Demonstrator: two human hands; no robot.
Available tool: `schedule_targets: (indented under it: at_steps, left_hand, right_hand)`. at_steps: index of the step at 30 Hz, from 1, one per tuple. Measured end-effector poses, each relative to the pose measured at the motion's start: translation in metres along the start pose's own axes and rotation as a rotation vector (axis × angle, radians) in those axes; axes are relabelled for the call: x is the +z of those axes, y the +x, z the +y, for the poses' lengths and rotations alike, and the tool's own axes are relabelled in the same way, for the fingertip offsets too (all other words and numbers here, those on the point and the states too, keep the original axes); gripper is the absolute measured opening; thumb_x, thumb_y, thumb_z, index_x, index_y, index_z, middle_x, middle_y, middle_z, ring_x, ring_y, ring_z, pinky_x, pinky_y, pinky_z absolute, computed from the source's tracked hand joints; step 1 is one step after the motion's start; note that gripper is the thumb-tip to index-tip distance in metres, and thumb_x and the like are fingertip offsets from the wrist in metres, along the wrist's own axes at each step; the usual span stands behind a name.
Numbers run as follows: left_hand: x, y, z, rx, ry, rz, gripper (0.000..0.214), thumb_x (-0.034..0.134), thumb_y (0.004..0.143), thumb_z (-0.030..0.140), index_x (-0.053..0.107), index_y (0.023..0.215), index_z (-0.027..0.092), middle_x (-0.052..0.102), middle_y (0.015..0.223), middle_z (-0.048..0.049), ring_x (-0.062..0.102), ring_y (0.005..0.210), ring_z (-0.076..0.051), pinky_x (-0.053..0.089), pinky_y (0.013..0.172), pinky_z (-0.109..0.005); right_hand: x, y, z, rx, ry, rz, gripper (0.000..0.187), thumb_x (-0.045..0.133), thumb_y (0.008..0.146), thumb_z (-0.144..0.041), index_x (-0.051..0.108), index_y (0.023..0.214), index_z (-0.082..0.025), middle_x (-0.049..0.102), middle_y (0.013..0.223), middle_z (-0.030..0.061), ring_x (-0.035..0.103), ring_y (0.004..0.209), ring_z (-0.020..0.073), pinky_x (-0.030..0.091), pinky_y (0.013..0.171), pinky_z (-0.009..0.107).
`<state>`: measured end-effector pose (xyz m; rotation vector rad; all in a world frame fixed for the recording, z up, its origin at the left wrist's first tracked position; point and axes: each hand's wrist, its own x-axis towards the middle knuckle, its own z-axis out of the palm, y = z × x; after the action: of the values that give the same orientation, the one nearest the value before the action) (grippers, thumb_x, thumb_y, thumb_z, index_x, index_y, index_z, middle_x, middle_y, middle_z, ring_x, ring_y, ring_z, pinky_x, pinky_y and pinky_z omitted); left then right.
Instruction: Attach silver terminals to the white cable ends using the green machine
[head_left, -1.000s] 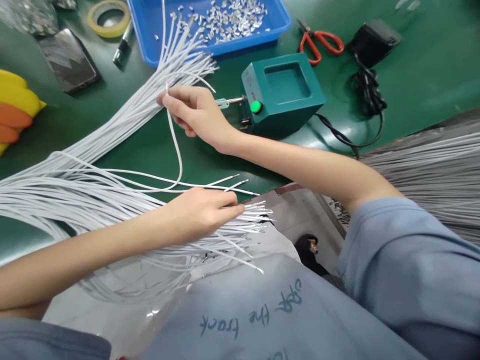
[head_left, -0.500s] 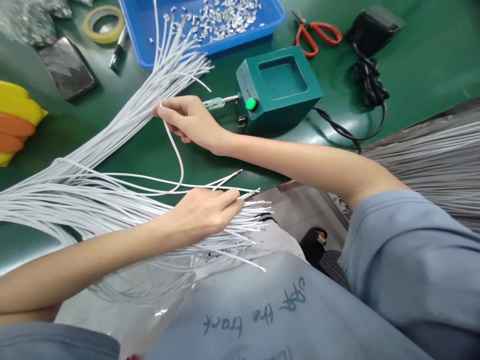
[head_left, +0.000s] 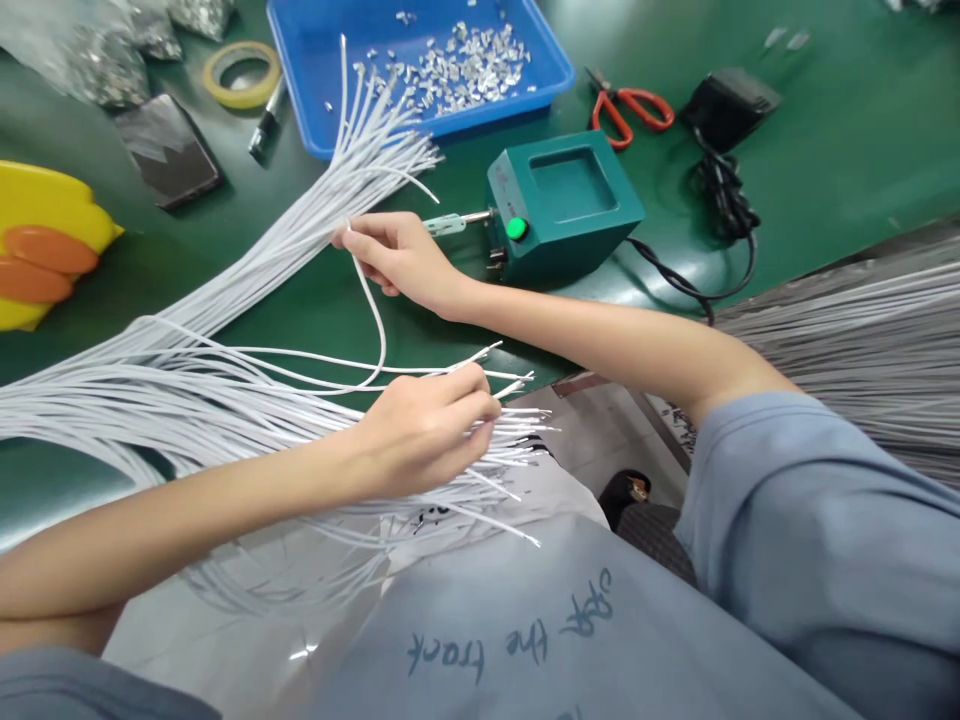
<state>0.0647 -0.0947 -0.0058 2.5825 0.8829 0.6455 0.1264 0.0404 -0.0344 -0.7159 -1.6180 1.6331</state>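
My right hand point(head_left: 401, 262) is closed in a pinch on the end of a single white wire point(head_left: 373, 305). That wire bends down from my fingertips toward the lower wires. A bundle of white wires point(head_left: 247, 265) runs past on the left, its tips at a blue tray point(head_left: 480, 122). Lower down, my left hand point(head_left: 427, 425) lies over a second bunch of white wires point(head_left: 247, 410), fingers curled round wires near their stripped ends. Behind my right hand stands a small green machine point(head_left: 574, 215) with a green button and a thin metal rod toward the hand.
Small metal pieces point(head_left: 480, 70) lie in the tray. Red-handled scissors point(head_left: 634, 108), a black power adapter point(head_left: 729, 108) and its cable are at the right. To the left are a tape roll point(head_left: 241, 75), a marker point(head_left: 266, 122), a dark flat block point(head_left: 169, 150) and a yellow-orange object point(head_left: 52, 245).
The view has shifted, so the table things sit slightly right and lower. My left fingers are more curled over the wires. My right hand keeps its pinch on the wire.
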Motion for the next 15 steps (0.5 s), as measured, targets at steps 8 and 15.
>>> schedule_targets:
  at_steps: [8, 15]
  left_hand:
    - [-0.033, 0.013, -0.010, -0.320, -0.733, 0.027, 0.005, 0.060, 0.081, 0.013, 0.057, 0.077, 0.013, 0.058, 0.072, -0.0013, 0.044, 0.054, -0.005, 0.037, 0.048, -0.019]
    - [-0.030, 0.021, -0.038, -0.535, -1.187, 0.275, 0.019, 0.071, 0.080, 0.027, 0.070, 0.084, 0.009, 0.064, 0.065, -0.0031, 0.053, 0.044, -0.007, 0.042, 0.042, -0.019]
  right_hand:
    - [-0.011, 0.001, 0.001, -0.097, -0.316, -0.092, 0.034, 0.049, 0.092, -0.028, 0.049, 0.059, -0.017, 0.047, 0.054, -0.0045, 0.040, 0.053, 0.0073, 0.034, 0.054, 0.024]
    - [-0.022, -0.001, -0.010, -0.092, -0.757, -0.042, 0.035, 0.051, 0.086, -0.037, 0.056, 0.058, -0.016, 0.051, 0.056, -0.0037, 0.042, 0.057, 0.0074, 0.035, 0.060, 0.027]
